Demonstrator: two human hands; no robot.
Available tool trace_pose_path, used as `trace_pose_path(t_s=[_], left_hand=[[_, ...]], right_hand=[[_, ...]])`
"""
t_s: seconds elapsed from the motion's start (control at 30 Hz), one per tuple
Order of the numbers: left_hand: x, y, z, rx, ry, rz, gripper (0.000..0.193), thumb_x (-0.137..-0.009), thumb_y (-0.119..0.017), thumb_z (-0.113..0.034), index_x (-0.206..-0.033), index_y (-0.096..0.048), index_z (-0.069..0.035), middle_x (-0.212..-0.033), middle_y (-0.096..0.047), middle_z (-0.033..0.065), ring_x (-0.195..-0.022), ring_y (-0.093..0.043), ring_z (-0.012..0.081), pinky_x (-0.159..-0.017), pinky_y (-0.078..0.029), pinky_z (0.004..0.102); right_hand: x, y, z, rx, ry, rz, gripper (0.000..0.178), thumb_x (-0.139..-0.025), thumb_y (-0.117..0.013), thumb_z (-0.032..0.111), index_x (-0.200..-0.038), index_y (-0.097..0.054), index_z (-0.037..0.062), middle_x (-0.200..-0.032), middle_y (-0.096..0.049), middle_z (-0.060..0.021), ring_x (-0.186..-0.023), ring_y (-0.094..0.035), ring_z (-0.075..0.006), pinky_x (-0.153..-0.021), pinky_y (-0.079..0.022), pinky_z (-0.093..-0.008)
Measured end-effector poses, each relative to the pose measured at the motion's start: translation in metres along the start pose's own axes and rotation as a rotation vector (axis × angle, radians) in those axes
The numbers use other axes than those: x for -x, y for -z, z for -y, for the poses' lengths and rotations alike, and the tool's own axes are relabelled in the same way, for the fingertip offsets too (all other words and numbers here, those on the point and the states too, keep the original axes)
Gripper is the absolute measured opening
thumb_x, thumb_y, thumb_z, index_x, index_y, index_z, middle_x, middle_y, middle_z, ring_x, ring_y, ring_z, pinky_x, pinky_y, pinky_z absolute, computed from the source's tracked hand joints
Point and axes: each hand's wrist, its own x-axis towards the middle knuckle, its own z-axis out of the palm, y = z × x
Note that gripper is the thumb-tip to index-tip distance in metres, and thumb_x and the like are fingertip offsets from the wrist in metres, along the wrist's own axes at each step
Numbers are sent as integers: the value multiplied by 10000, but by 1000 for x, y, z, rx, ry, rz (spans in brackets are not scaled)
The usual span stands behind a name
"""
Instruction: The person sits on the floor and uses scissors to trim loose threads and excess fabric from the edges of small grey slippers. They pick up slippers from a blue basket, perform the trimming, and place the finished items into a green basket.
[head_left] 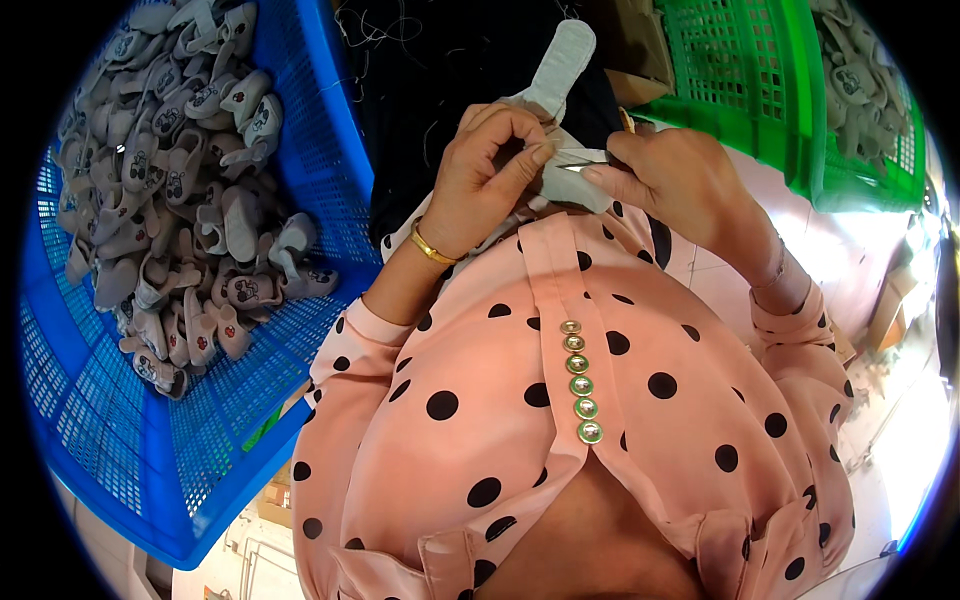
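Observation:
My left hand [485, 180] is closed on a small grey fabric slipper [565, 65], its thumb and index finger pinched together. The slipper's rounded sole end points away from me, and the rest of it is partly hidden under my fingers. My right hand [680, 180] is closed around a slim tool with a pale metal blade [582, 156]. The blade's tip reaches the slipper beside my left fingertips. A yellowish bit shows above the right knuckles; the tool's handle is otherwise covered, so its exact kind is unclear.
A blue plastic basket [225, 490] at left holds a heap of grey slippers [180, 170] with small printed designs. At the far right stands a green basket [740, 60] with more grey slippers [855, 90]. Loose threads [385, 25] lie on the dark cloth ahead.

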Motion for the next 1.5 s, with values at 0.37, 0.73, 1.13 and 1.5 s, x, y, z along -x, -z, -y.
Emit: trace_pose_path(t_s=[0.37, 0.73, 1.13, 1.5], left_hand=[[2, -1, 3, 65, 31, -10, 83, -855, -676, -101, -882, -617, -49, -981, -640, 57, -923, -536, 210, -840, -431, 303], [9, 8, -13, 98, 12, -57, 56, -881, -611, -20, -926, -580, -28, -997, -630, 105, -925, -593, 232, -861, -436, 317], [-159, 129, 28, -1233, -822, 499, 317, -900, -579, -371, -1099, -658, -137, -1390, -501, 89, -1316, -438, 287, -1126, -304, 469], [-149, 29, -8, -842, -1103, 703, 355, -843, -609, -285, -1171, -641, -153, -1277, -556, 62, -1250, -481, 236, -1042, -396, 414]], right_hand=[[-13, 4, 8, 65, 96, 22, 453, -912, -577, 403, -629, -565, 49, -565, -545, -132, -561, -572, -317, -506, -443, -392], [14, -14, 28, -337, -370, 205, 504, -763, -736, 452, -1000, -520, 63, -746, -660, -134, -707, -674, -319, -597, -502, -416], [71, 37, -26, -1020, -573, -203, 218, -754, -734, 111, -866, -590, -9, -669, -428, 65, -612, -336, -42, -520, -278, -232], [84, 62, -10, -1298, -773, -1218, 360, -921, -504, 345, -1019, -515, -1, -813, -548, -50, -544, -403, -107, -533, -338, -229]])
